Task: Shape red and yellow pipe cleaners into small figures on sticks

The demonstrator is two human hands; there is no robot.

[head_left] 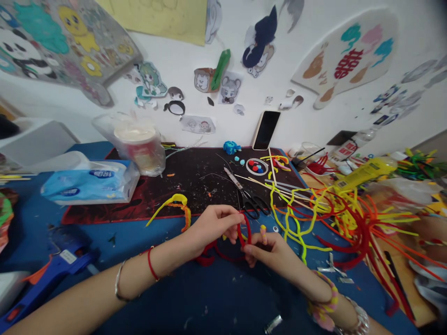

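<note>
A red pipe cleaner (249, 229) is bent into a narrow loop between my two hands, over the blue table mat. My left hand (220, 223) pinches its upper left part between thumb and fingertips. Lower down, my right hand (264, 249) grips the loop's bottom end, with a ring on one raised finger. More red pipe cleaner (206, 258) curves beneath my left hand, partly hidden by it. Just beyond the hands lie black-handled scissors (256, 204), blades pointing away. A yellow and orange pipe cleaner piece (179, 201) rests left of them.
A tangle of red, yellow and orange pipe cleaners (359, 223) spreads at right. On the left are a blue glue gun (66, 260), a tissue pack (92, 184) and a bagged cup (138, 144). A phone (266, 130) leans against the wall, near a small dish of pompoms (257, 166).
</note>
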